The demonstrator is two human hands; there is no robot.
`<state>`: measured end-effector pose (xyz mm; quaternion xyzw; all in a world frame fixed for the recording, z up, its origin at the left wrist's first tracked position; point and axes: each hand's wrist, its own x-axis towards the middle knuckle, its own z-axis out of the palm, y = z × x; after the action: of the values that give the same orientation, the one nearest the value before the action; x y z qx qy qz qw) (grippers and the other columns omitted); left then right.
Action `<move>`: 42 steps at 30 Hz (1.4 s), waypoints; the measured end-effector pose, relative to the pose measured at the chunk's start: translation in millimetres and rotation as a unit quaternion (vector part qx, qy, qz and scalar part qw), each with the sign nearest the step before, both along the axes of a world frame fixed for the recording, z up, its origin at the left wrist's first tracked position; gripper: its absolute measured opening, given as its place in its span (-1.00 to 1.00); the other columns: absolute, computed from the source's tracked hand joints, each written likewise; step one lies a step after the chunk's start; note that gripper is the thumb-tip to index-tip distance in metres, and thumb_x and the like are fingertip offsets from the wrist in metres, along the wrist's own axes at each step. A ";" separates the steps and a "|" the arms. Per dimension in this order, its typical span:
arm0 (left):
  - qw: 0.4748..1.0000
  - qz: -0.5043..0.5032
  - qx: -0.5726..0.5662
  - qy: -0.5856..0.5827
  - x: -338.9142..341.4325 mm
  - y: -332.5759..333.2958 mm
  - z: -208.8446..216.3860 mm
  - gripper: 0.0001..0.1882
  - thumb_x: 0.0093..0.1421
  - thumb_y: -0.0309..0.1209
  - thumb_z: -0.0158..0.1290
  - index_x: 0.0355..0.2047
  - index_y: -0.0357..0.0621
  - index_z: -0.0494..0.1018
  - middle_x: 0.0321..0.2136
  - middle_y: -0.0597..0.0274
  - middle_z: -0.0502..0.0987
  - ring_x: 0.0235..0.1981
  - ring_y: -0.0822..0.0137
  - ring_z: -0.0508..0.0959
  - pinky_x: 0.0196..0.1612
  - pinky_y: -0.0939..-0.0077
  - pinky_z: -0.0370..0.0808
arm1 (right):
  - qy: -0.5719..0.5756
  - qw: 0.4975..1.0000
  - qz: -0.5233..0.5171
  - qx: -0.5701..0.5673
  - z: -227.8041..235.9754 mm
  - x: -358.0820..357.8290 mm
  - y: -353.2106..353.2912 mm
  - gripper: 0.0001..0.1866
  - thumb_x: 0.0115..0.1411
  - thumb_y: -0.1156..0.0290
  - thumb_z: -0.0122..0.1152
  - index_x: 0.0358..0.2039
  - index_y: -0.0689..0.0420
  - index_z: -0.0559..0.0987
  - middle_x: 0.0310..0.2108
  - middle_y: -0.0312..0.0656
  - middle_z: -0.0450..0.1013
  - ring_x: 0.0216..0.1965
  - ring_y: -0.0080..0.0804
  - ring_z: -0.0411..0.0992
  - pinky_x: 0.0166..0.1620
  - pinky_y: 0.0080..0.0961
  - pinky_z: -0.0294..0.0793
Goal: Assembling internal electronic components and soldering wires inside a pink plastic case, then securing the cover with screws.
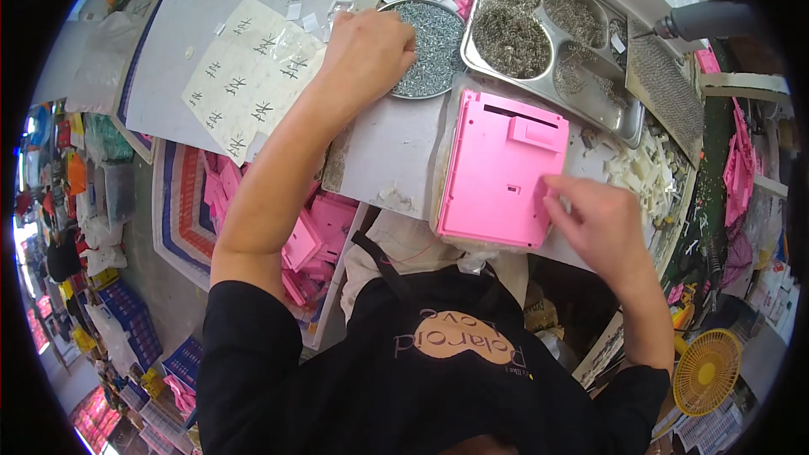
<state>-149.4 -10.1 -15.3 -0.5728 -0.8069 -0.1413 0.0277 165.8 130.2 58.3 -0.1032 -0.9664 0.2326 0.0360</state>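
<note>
The left hand [369, 50] is curled at the left rim of a round, shallow metal dish [421, 99] of small silver screws; its fingertips are hidden, so whether it pinches anything cannot be determined. The right hand [600, 223] is half curled, thumb and forefinger at the right edge of a rectangular pink plastic panel [489, 181]; their grip cannot be confirmed. The panel lies at the near edge of the grey worktop [383, 156]. A compartmented silver metal tray [552, 88] stands beyond it. A round yellow fan [708, 372] stands at lower right.
</note>
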 end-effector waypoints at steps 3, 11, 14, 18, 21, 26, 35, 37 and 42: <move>0.996 0.033 0.036 -0.075 1.5 -5.0 2.6 -0.82 0.16 -0.32 0.22 -0.43 -0.17 0.58 -0.43 0.19 0.57 -0.32 0.09 0.58 -0.16 0.19 0.43 | 0.025 0.998 -0.059 -0.016 23.1 -30.8 21.1 -0.80 0.18 0.43 0.36 -0.18 0.17 0.72 -0.43 -0.16 0.60 -0.58 -0.45 0.49 -0.46 -0.57 0.47; 0.991 0.037 0.109 -0.063 -0.9 -12.7 -9.9 -0.85 0.19 -0.35 0.20 -0.39 -0.18 0.56 -0.43 0.21 0.57 -0.33 0.11 0.57 -0.15 0.18 0.42 | 0.369 0.921 -0.094 -0.079 21.7 -103.6 72.9 -0.82 0.27 0.55 0.26 -0.12 0.23 0.69 -0.35 -0.31 0.61 -0.39 -0.68 0.46 -0.33 -0.69 0.41; 0.992 0.035 0.105 -0.068 -1.2 -8.7 -13.1 -0.86 0.19 -0.36 0.20 -0.38 -0.17 0.58 -0.42 0.20 0.58 -0.31 0.11 0.58 -0.14 0.18 0.42 | 0.164 0.977 0.107 0.083 -9.4 -162.1 25.0 -0.84 0.10 0.48 0.36 -0.26 0.13 0.70 -0.39 -0.28 0.58 -0.21 -0.37 0.52 -0.13 -0.38 0.51; 0.989 0.042 0.130 -0.060 0.8 -11.3 -7.7 -0.86 0.20 -0.36 0.20 -0.34 -0.17 0.62 -0.41 0.18 0.59 -0.31 0.09 0.60 -0.14 0.18 0.44 | 0.099 0.942 0.162 0.278 -65.0 -223.3 24.6 -0.89 0.08 0.35 0.32 -0.35 0.02 0.70 -0.31 -0.29 0.58 -0.05 -0.19 0.47 0.01 -0.14 0.44; 0.981 0.055 0.176 -0.054 -1.1 -18.6 -11.5 -0.85 0.21 -0.37 0.19 -0.31 -0.18 0.64 -0.42 0.14 0.60 -0.33 0.06 0.60 -0.20 0.20 0.47 | 0.005 0.949 0.159 0.272 -56.1 -235.9 17.7 -0.88 0.12 0.28 0.30 -0.38 0.00 0.70 -0.28 -0.30 0.58 -0.08 -0.20 0.47 -0.01 -0.14 0.43; 0.969 0.030 0.157 -0.188 27.3 -16.8 4.5 -0.83 0.24 -0.38 0.16 -0.37 -0.25 0.58 -0.44 0.06 0.57 -0.36 -0.01 0.58 -0.28 0.21 0.49 | 0.049 0.953 0.138 0.267 -58.2 -233.7 29.0 -0.81 0.17 0.21 0.30 -0.34 0.04 0.70 -0.26 -0.22 0.60 -0.08 -0.18 0.49 -0.01 -0.11 0.43; 0.974 -0.114 0.075 -0.179 77.1 -12.0 18.6 -0.77 0.26 -0.33 0.12 -0.46 -0.22 0.47 -0.48 0.06 0.50 -0.41 -0.03 0.56 -0.33 0.13 0.50 | 0.175 0.979 0.076 0.070 -19.2 -131.6 62.7 -0.90 0.19 0.45 0.32 -0.33 0.22 0.65 -0.46 -0.17 0.54 -0.39 -0.33 0.42 -0.28 -0.44 0.42; 0.975 -0.139 0.070 -0.156 74.4 -9.8 22.2 -0.77 0.25 -0.32 0.12 -0.48 -0.20 0.46 -0.50 0.08 0.49 -0.42 -0.01 0.56 -0.34 0.12 0.51 | 0.111 0.994 0.016 -0.003 -13.1 -95.7 67.7 -0.90 0.17 0.44 0.32 -0.39 0.21 0.63 -0.46 -0.19 0.51 -0.32 -0.29 0.40 -0.22 -0.40 0.41; 0.976 -0.150 0.035 -0.153 73.9 -3.4 30.0 -0.76 0.24 -0.31 0.13 -0.48 -0.20 0.46 -0.49 0.08 0.49 -0.43 -0.01 0.56 -0.35 0.13 0.50 | 0.049 0.996 -0.031 -0.067 -13.5 -50.8 78.4 -0.90 0.14 0.43 0.34 -0.42 0.18 0.62 -0.46 -0.21 0.49 -0.29 -0.27 0.39 -0.20 -0.40 0.40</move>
<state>-75.5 -13.5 14.8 -0.6576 -0.7012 -0.2576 -0.0975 115.0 208.5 44.9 -0.1234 -0.9419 0.3008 0.0837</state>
